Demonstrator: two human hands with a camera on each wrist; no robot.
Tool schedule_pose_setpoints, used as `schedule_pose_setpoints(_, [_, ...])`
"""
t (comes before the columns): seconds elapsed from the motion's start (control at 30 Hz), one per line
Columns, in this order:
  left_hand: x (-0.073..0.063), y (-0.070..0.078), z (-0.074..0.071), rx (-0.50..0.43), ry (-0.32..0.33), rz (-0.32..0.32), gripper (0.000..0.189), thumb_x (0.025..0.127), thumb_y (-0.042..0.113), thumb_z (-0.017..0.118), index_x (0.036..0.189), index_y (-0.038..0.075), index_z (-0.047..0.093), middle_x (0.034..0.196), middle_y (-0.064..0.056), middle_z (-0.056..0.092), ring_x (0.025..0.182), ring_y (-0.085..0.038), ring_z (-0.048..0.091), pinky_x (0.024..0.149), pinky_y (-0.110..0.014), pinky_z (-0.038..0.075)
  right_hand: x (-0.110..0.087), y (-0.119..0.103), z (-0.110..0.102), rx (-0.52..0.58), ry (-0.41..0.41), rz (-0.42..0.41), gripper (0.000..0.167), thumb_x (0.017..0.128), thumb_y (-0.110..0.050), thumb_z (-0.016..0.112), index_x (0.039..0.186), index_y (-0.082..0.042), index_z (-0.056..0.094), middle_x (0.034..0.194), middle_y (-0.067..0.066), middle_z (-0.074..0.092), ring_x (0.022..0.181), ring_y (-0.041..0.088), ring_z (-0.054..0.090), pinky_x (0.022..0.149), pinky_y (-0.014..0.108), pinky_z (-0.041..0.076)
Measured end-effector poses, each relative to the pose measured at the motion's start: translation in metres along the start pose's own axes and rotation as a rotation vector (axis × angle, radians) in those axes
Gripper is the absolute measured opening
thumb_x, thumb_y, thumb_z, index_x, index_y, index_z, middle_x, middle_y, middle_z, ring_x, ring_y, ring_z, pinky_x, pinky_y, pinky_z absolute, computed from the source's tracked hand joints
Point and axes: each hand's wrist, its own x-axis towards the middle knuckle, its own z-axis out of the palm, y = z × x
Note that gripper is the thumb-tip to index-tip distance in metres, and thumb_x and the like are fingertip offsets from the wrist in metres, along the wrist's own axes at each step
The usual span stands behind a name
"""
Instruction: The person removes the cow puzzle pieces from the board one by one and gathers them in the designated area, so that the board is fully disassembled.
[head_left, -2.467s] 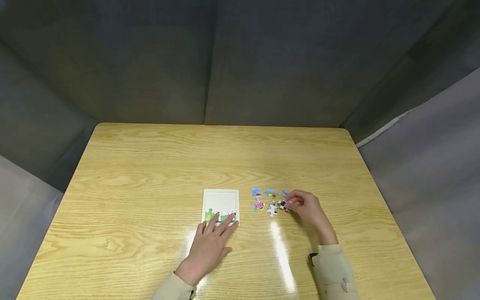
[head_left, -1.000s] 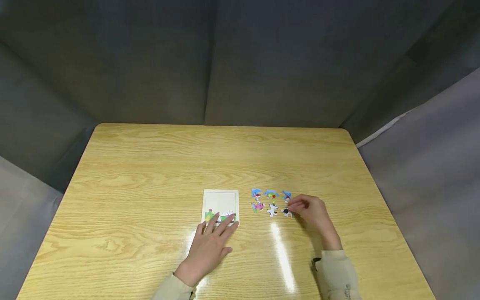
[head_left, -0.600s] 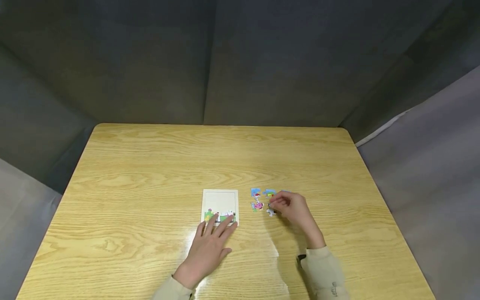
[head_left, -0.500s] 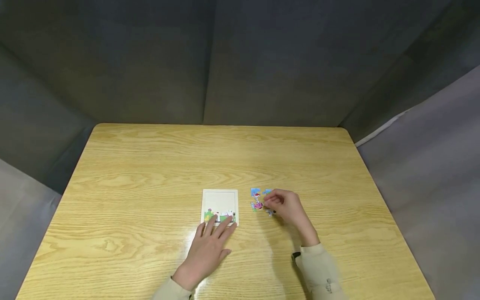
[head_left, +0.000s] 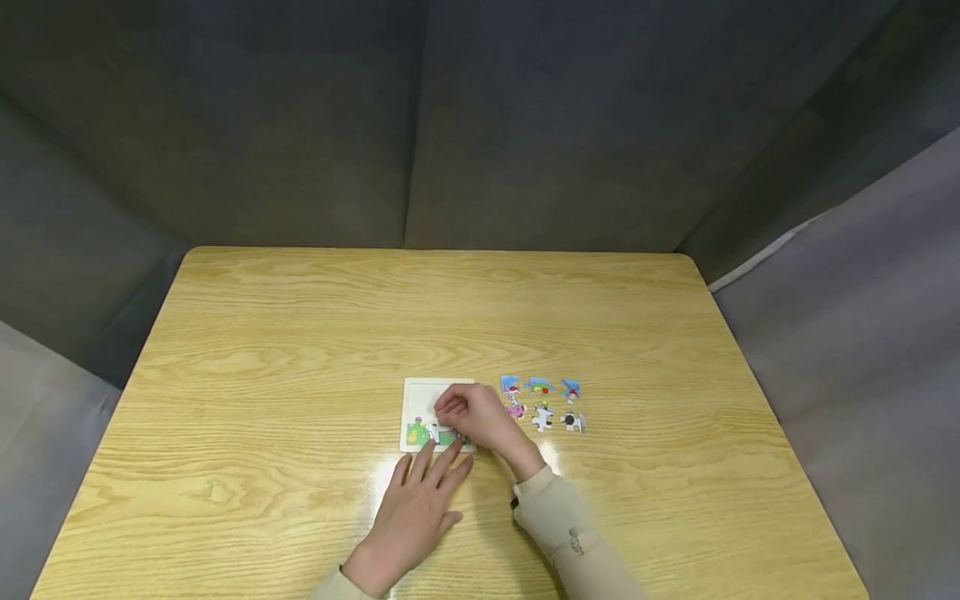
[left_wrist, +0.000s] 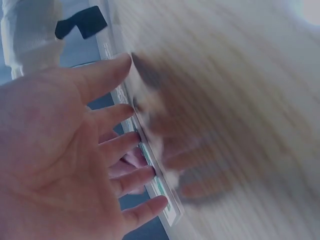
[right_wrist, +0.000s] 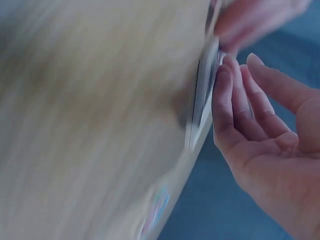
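Note:
A pale puzzle board [head_left: 420, 396] lies on the table, with green, white and yellow picture pieces [head_left: 416, 432] along its near side. My left hand [head_left: 412, 508] is spread flat, fingertips at the board's near edge; in the left wrist view the fingers [left_wrist: 142, 172] reach the board's rim. My right hand [head_left: 483, 417] is over the board's right part and hides some of it. Its fingers bend loosely in the right wrist view, the thumb [right_wrist: 280, 85] apart from them, and no piece shows between. Whether the fingertips touch the board I cannot tell.
Right of the board lie loose jigsaw pieces in two rows: a blue one [head_left: 540, 385], a pink one [head_left: 516, 411], a white one [head_left: 542, 417], a black-and-white one [head_left: 573, 422] and others. Dark curtains [head_left: 300, 125] stand behind the wooden table [head_left: 300, 333].
My right hand has left the loose pieces and moved left over the board, uncovering them. The black-and-white piece was shifted nearer earlier. My left fingertips have drawn back slightly toward the near edge.

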Motion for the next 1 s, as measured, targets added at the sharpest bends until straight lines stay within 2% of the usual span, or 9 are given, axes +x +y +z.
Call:
schedule_pose_setpoints(0.23, [0.001,0.001,0.001,0.066,-0.004,-0.002,0.066,0.089,0.046,0.066,0.146,0.020,0.048,0.153,-0.003,0.038,0.138,-0.035,0.035,0.104,-0.053,0.037,0.015,-0.015,0.021,-0.020,-0.040,-0.028,0.007,0.087,0.001,0.071,0.094,0.000,0.070,0.084,0.006,0.070,0.075,0.010,0.065,0.069,0.021,0.053])
schedule_pose_setpoints(0.47, [0.002,0.001,0.002,0.066,-0.003,-0.001,0.066,0.088,0.047,0.067,0.145,0.020,0.049,0.152,-0.004,0.040,0.139,-0.036,0.033,0.102,-0.055,0.039,0.016,-0.022,0.023,-0.041,-0.087,-0.012,0.009,0.086,0.001,0.072,0.095,-0.001,0.070,0.086,0.008,0.070,0.074,0.008,0.063,0.069,0.019,0.052])
schedule_pose_setpoints(0.77, [0.001,-0.002,0.003,0.037,-0.019,0.001,0.066,0.088,0.046,0.066,0.146,0.020,0.048,0.152,-0.004,0.039,0.137,-0.035,0.036,0.101,-0.056,0.040,0.014,-0.024,0.024,0.057,-0.111,-0.021,0.016,0.083,0.009,0.070,0.097,0.001,0.070,0.083,0.006,0.066,0.072,0.010,0.060,0.067,0.021,0.052])
schedule_pose_setpoints(1.0, [0.001,-0.002,0.003,0.036,-0.022,0.001,0.065,0.089,0.046,0.065,0.146,0.020,0.048,0.151,-0.005,0.041,0.137,-0.034,0.037,0.102,-0.057,0.039,0.012,-0.021,0.027,0.056,-0.129,-0.002,0.014,0.083,0.008,0.072,0.092,-0.002,0.071,0.079,0.005,0.067,0.071,0.016,0.064,0.064,0.021,0.052])
